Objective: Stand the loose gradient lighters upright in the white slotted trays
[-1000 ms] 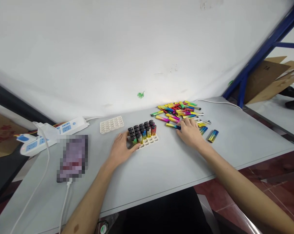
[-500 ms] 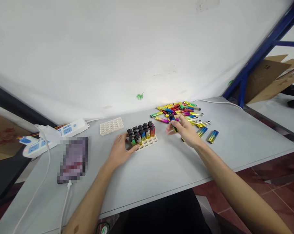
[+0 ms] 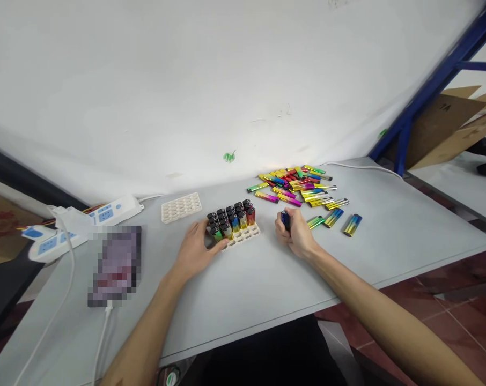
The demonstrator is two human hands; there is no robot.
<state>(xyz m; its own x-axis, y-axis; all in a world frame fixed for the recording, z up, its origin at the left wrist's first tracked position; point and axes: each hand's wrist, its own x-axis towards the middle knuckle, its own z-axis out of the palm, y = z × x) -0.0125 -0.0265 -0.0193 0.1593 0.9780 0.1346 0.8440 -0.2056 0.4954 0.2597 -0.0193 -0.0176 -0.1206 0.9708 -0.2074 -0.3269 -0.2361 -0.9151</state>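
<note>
Several black-topped lighters stand upright in a cream holder with holes; its front row shows bare holes. My left hand grips the holder's left end, thumb along the front edge and fingers behind. To the right of the holder, my right hand is closed round a dark blue lighter, held upright just above the table. Behind and right of that hand lies a pile of shiny multicoloured lighters. A blue and yellow lighter lies apart on the right.
A second cream holder lies behind my left hand. On the left are a pixelated phone with a white cable and a white power strip. The wall stands behind the table. Cardboard boxes are at the right.
My right hand has come down and nearer, away from the pile, and the lighter in it now stands more upright. My left hand stays at the holder.
</note>
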